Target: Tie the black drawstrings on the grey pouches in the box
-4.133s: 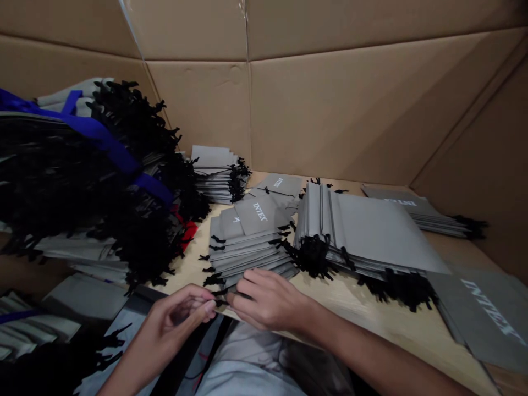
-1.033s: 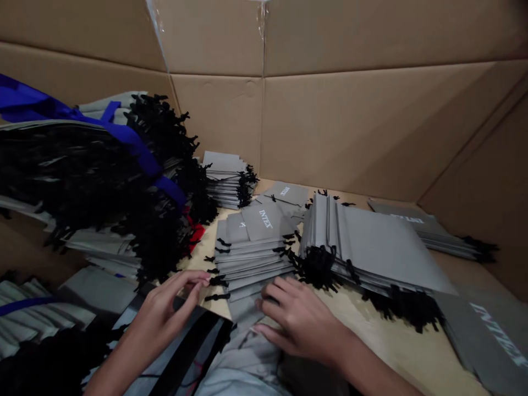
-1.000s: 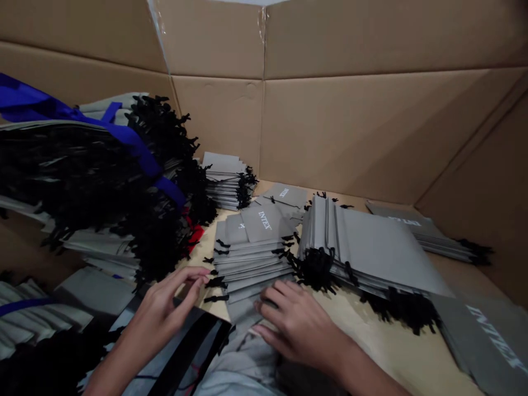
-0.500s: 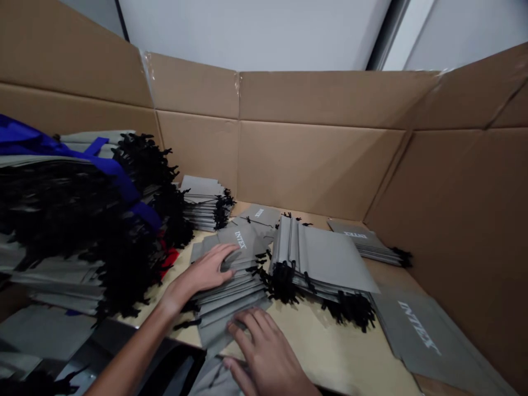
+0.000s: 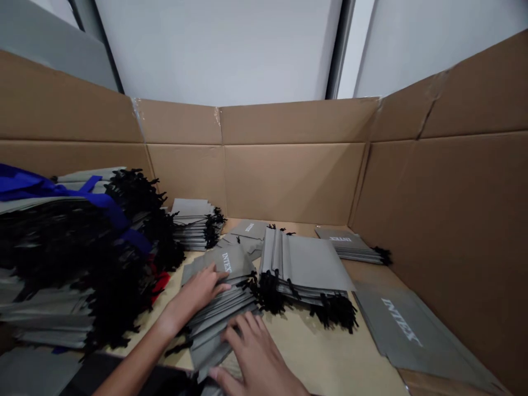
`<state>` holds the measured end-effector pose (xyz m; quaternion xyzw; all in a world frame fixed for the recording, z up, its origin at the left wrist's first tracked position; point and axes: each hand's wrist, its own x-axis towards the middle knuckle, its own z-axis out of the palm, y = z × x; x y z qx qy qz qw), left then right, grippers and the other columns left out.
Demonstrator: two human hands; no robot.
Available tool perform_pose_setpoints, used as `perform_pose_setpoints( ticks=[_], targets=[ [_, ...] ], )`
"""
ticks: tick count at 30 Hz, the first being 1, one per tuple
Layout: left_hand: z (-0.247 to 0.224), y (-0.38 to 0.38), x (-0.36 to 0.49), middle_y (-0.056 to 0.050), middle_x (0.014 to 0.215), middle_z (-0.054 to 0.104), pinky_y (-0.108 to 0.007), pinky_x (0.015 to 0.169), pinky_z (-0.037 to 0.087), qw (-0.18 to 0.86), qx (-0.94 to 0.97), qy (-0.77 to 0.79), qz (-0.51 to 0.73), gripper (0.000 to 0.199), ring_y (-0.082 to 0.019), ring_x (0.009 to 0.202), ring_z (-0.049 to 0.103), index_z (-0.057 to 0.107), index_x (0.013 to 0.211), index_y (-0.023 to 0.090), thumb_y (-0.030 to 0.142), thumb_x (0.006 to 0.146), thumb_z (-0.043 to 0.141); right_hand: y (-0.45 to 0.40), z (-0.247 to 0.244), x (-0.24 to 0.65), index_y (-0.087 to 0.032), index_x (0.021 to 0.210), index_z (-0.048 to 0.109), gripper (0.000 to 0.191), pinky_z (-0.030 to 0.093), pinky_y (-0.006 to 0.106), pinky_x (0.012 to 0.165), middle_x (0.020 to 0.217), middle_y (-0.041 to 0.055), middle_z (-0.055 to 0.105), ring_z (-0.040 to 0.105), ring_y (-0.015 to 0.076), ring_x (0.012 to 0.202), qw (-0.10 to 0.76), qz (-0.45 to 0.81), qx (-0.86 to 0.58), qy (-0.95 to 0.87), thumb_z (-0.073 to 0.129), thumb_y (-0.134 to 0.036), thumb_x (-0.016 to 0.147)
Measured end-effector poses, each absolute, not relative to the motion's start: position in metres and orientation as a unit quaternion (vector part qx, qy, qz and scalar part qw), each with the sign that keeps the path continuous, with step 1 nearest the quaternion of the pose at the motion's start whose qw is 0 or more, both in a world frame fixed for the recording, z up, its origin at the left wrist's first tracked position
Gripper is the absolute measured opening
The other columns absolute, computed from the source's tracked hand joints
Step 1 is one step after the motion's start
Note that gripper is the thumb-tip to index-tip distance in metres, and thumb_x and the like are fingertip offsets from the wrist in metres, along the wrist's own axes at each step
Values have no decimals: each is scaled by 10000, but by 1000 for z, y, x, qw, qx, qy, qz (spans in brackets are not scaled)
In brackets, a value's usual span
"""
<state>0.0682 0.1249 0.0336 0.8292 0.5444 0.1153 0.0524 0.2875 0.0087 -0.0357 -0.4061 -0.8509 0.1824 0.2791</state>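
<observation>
A fanned stack of grey INTEX pouches [image 5: 223, 297] with black cord ends lies on the pale tabletop [image 5: 317, 352]. My left hand [image 5: 203, 287] rests on the stack's left side, fingers apart, just below the printed word. Near the stack's lower right edge is my right hand [image 5: 251, 352], its fingers spread and slightly bent, fingertips touching the lowest pouches. Neither hand is closed round a pouch. Right beside them sits a thicker grey pile [image 5: 317, 261] with black cords hanging off its front.
Large bundles with black cords [image 5: 61, 242] and a blue strap [image 5: 109, 206] rise at the left. A small pouch stack [image 5: 192, 220] stands behind. More INTEX pouches [image 5: 416, 324] lie at the right. Cardboard walls [image 5: 289, 181] enclose the table.
The view has shifted, so the table items appear farther left and the walls lower. My left hand's fingers have drawn a little closer together; my right hand remains at the stack's lower edge.
</observation>
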Motion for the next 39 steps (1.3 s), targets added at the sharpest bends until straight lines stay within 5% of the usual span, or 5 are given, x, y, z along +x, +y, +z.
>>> perform_pose_setpoints(
  ticks=[7, 17, 22, 32, 39],
  targets=[
    [27, 120, 50, -117, 1114, 840, -419, 992, 617, 38, 828, 532, 176, 321, -295, 1053, 810, 820, 1094, 211, 368, 1083, 540, 10, -40, 291, -314, 1350, 607, 405, 436, 566, 1240, 1436, 80, 641, 558, 364, 1393, 293, 169, -389, -857, 655, -593, 1060],
    [35, 112, -12, -69, 1158, 842, -347, 980, 628, 2, 792, 545, 276, 332, -279, 1117, 792, 760, 1189, 274, 322, 1025, 476, 17, -33, 292, -254, 1091, 558, 254, 487, 348, 911, 1060, 31, 638, 576, 242, 1038, 397, 144, -378, -824, 556, -66, 920],
    [36, 110, -19, -104, 1101, 848, -440, 1003, 630, 9, 781, 563, 270, 298, -326, 1082, 805, 778, 1030, 263, 305, 954, 493, 13, -25, 296, -280, 1093, 549, 238, 457, 342, 916, 1068, 0, 642, 576, 219, 1031, 376, 163, -376, -831, 543, -82, 961],
    [19, 144, 51, -117, 1111, 866, -395, 945, 644, 59, 810, 537, 228, 382, -312, 1033, 836, 706, 1346, 218, 335, 1000, 593, 9, -31, 292, -268, 1086, 576, 60, 510, 367, 984, 1169, 33, 624, 603, 243, 1125, 296, 85, -404, -861, 605, -234, 1045],
    [25, 136, 37, -117, 1424, 779, -462, 1182, 544, 17, 830, 503, 243, 431, -313, 1326, 732, 707, 1392, 234, 264, 1048, 449, 12, -28, 292, -252, 1063, 589, 19, 502, 398, 1022, 1154, 40, 640, 595, 248, 1115, 282, 59, -400, -870, 597, -269, 1057]
  ],
)
